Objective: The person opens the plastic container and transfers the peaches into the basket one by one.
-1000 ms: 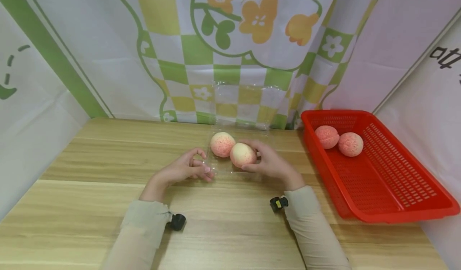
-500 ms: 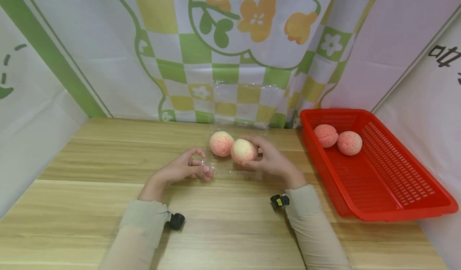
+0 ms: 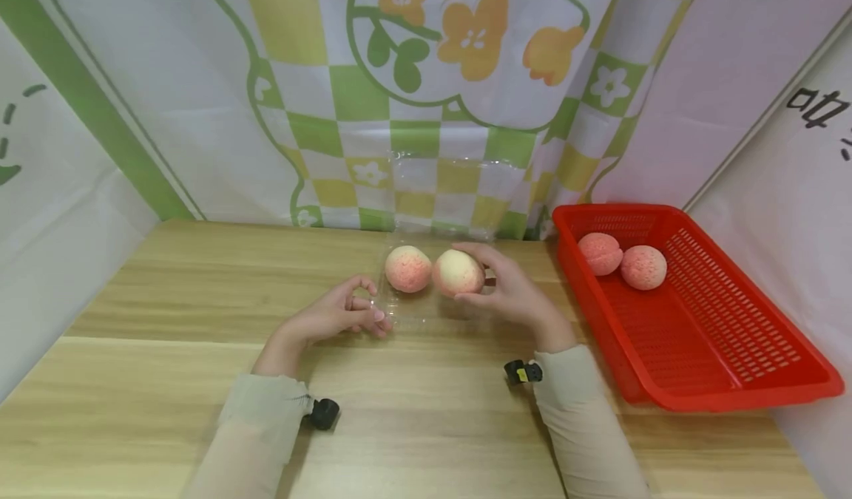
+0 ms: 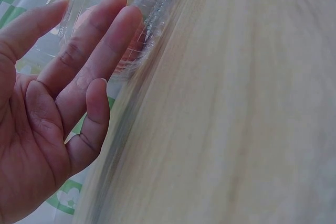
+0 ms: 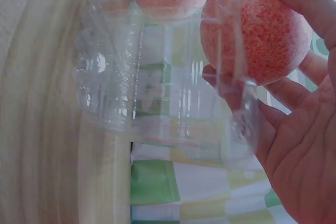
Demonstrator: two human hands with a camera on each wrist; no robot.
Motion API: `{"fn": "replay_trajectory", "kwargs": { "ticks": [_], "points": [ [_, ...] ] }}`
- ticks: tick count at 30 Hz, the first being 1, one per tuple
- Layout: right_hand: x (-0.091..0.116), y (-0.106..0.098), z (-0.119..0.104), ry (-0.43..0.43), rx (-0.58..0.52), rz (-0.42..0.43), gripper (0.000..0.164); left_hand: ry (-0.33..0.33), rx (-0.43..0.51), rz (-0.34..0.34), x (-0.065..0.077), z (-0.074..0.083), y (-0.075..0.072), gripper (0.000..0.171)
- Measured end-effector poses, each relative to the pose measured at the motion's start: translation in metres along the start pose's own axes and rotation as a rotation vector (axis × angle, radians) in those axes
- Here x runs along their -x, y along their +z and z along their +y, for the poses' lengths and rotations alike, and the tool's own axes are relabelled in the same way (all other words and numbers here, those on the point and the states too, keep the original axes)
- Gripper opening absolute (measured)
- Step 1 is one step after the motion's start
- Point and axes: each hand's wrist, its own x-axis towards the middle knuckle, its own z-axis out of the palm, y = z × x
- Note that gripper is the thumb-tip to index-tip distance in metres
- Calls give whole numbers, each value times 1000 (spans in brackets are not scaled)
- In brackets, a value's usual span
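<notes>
In the head view, my right hand holds a pale yellow and pink peach between curled fingers and thumb. This peach is over the right part of an open clear plastic clamshell box. A second peach sits in the left part of the box. My left hand is at the box's front left edge, fingers loosely bent and holding nothing. The left wrist view shows its fingertips against or very near the box wall. In the right wrist view, clear plastic partly covers the held peach.
A red perforated basket stands on the right of the wooden table. Two pinker peaches lie in its far left corner. The box's raised clear lid leans toward the checked cloth behind the table.
My right hand has shifted slightly right with the peach, opening a small gap between it and the left peach. My left hand has stayed almost still.
</notes>
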Motion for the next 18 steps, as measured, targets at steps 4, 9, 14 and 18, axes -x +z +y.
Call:
{"fn": "replay_trajectory", "kwargs": {
  "ticks": [4, 9, 14, 18],
  "points": [
    [3, -6, -1, 11, -30, 22, 73, -4, 7, -2, 1, 0, 0, 42],
    [6, -16, -5, 8, -29, 70, 74, -1, 5, -1, 0, 1, -1, 41],
    [9, -24, -7, 8, 3, 106, 73, -2, 4, -2, 0, 1, -1, 42],
    [13, -28, -8, 37, 0, 115, 71, -9, 4, -2, 0, -1, 0, 43]
  ]
}}
